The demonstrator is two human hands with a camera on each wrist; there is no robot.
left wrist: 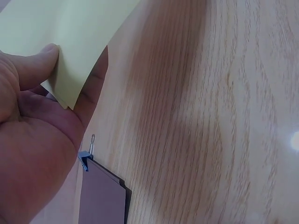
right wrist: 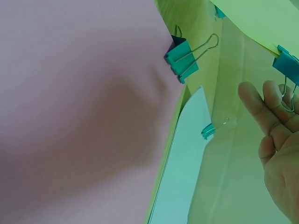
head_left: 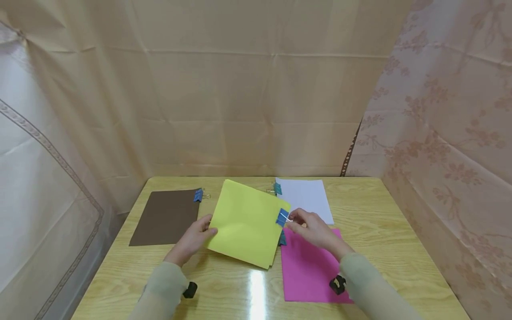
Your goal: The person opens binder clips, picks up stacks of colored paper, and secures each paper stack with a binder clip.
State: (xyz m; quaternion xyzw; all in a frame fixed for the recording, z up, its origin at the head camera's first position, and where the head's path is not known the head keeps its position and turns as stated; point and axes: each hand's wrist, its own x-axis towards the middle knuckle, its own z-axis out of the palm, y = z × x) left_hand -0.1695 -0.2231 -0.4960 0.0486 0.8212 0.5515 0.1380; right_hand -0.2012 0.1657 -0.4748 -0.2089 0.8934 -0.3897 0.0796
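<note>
A stack of yellow paper [head_left: 248,224] is held tilted above the table. My left hand [head_left: 191,241] grips its left edge, thumb on top and fingers underneath, as the left wrist view also shows. On the stack's right edge sits a blue binder clip [head_left: 282,217]. My right hand [head_left: 316,230] pinches that clip's wire handle; in the right wrist view the handle [right wrist: 290,100] lies against the fingers, while the thumb is out of sight.
Brown paper [head_left: 166,218] with a blue clip [head_left: 198,195] lies left. At the right are white paper [head_left: 306,200] with a teal clip [head_left: 278,189] behind and pink paper [head_left: 310,271] with a teal clip [head_left: 282,238] in front. Curtains surround the wooden table [head_left: 224,293].
</note>
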